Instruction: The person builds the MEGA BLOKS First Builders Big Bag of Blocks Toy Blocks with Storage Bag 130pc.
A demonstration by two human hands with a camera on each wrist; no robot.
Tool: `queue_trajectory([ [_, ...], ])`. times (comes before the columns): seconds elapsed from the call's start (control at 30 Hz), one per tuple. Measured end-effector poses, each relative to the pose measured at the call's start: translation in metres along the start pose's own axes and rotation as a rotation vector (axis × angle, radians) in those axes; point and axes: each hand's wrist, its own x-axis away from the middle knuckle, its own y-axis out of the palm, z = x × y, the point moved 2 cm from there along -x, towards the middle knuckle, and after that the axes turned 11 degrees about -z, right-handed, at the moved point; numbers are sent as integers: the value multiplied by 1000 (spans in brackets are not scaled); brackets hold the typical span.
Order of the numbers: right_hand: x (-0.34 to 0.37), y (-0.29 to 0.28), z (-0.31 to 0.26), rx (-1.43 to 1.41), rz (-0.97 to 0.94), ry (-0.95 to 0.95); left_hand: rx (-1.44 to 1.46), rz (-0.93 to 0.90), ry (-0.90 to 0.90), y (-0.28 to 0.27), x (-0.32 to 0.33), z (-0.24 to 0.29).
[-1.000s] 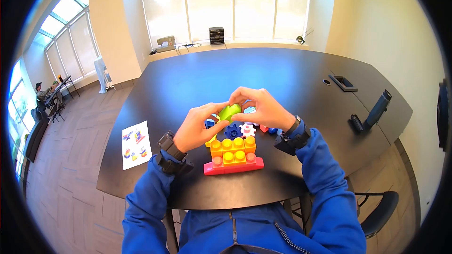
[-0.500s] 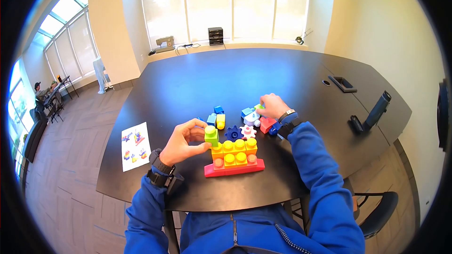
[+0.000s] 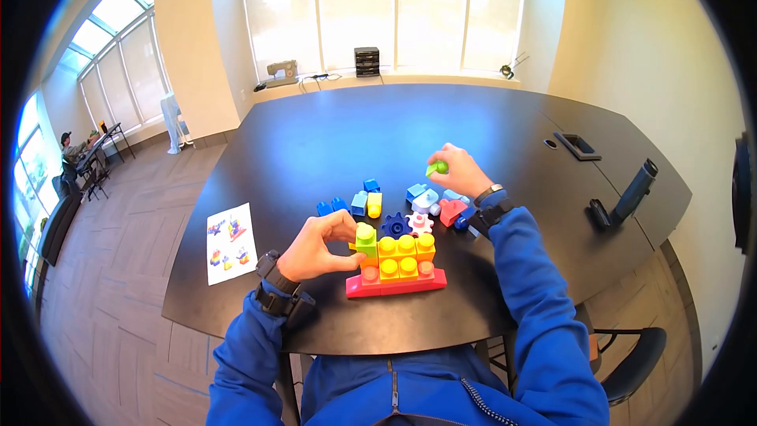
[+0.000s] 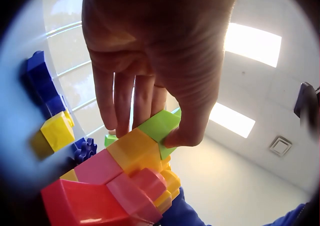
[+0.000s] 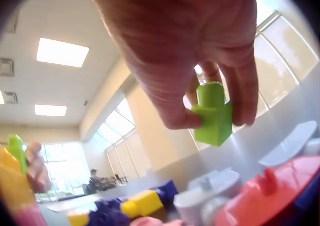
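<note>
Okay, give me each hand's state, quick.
Left hand: closed, pinching the stacked green block.
Right hand: closed, pinching a second green block, raised.

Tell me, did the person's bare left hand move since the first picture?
Yes, down and left in the head view. Fingers of the left hand reached above the toothed dark-blue plastic gear; now they stop left of it.
</note>
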Motion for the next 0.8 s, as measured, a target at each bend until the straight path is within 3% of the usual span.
queue_trajectory([
  [0.03, 4, -12, -10, -66, 8, -116, 2, 0, -3, 0, 1, 2],
  [0.07, 12, -26, -24, -67, 6, -115, 3, -13, -32, -1, 0, 3],
  [0.13, 28, -56, -59, -640, -263, -80, 8, -26, -62, 0, -1, 0],
  [0.23, 55, -88, -104, -782, -402, -220, 39, -4, -39, 2, 0, -5],
  [0.33, 72, -96, -126, -616, -518, -244, 20, 2, -36, 2, -1, -3],
  [0.37, 73, -92, -132, -517, -475, -315, 32, -6, -57, 2, -1, -2],
  [0.47, 72, -74, -133, -432, -553, -275, 32, -14, -76, 2, -2, 1],
  [0.8, 74, -65, -131, -366, -522, -283, 48, -5, -54, 2, 0, -9],
])
